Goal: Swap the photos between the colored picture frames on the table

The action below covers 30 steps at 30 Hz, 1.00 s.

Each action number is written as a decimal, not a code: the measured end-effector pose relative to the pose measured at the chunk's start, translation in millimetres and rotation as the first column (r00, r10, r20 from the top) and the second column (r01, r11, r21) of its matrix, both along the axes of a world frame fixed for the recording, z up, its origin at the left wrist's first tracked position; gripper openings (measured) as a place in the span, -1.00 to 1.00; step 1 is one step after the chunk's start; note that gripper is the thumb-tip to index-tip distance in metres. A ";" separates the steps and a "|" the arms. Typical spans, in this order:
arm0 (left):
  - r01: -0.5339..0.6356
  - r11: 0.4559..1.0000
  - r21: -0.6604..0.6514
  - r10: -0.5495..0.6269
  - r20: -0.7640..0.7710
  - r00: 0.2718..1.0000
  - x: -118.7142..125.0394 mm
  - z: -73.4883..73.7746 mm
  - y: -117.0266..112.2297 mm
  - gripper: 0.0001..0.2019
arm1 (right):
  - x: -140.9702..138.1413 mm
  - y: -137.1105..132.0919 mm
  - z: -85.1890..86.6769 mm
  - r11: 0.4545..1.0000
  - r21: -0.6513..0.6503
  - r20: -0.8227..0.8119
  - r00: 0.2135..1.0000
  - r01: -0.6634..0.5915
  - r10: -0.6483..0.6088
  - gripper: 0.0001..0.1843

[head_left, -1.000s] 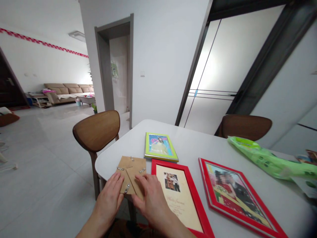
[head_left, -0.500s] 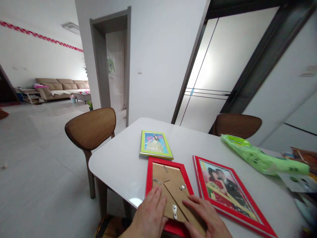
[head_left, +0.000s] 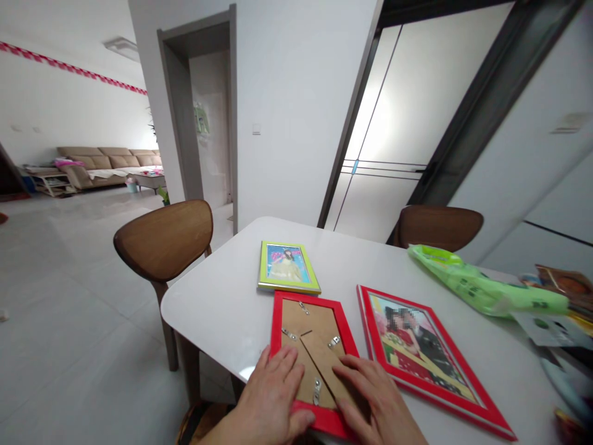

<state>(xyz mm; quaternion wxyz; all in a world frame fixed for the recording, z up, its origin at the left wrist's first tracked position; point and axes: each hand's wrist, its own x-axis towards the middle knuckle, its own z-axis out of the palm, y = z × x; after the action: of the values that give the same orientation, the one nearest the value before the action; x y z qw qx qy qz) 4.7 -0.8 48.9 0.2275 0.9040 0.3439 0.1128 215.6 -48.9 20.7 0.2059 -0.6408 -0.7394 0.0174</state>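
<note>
A red picture frame (head_left: 342, 321) lies face down on the table, its brown backing board (head_left: 290, 315) sitting inside the red rim. Metal clips (head_left: 317, 392) are fixed on the board, and a diagonal slit runs across it. My left hand (head_left: 275, 392) rests with fingers stretched over the left side of the board, its thumb on the near rim. On the right side of the same board, my right hand (head_left: 370, 392) presses with fingers spread. Neither hand is wrapped around anything.
Beyond the frame lies a small yellow-green framed picture (head_left: 288, 266). A larger red framed photo (head_left: 433, 358) is to the right, with a green plastic bag (head_left: 486, 289) behind it. Wooden chairs (head_left: 169, 238) stand at the white table (head_left: 222, 303).
The near end of the backing board, raised over the rim before, has gone down into the frame. My left thumb now shows on the near rim. The view has shifted slightly.
</note>
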 end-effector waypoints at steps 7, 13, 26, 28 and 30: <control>0.048 0.999 -0.015 -0.048 -0.035 0.998 -3.2 1.7 0.7 -0.29 | -7.8 32.9 13.9 0.987 0.005 0.128 0.978 0.162 -0.162 -0.57; 0.040 0.999 -0.028 -0.042 -0.069 0.997 -2.8 1.8 1.1 -0.29 | -9.6 36.8 13.5 0.991 -0.020 0.081 0.988 0.133 -0.131 -0.62; 0.063 0.998 -0.002 -0.063 -0.029 0.998 -6.9 -6.4 3.4 -0.31 | -20.4 35.2 19.9 1.000 0.024 0.007 1.000 -0.019 0.019 -0.68; 0.054 0.999 -0.002 -0.054 -0.013 0.998 -7.0 -9.8 4.0 -0.29 | -35.9 42.1 24.9 0.996 -0.010 -0.022 0.996 -0.090 0.090 -0.66; 0.049 0.999 -0.003 -0.049 0.012 0.999 -7.1 -12.6 5.0 -0.27 | -50.2 51.8 28.6 0.990 -0.055 -0.029 0.991 -0.132 0.131 -0.67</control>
<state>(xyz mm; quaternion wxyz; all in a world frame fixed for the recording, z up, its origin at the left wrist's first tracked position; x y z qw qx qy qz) -2.4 4.2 36.2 0.2338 0.9110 0.3206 0.1121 165.4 2.9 49.3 0.1957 -0.5960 -0.7765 0.0601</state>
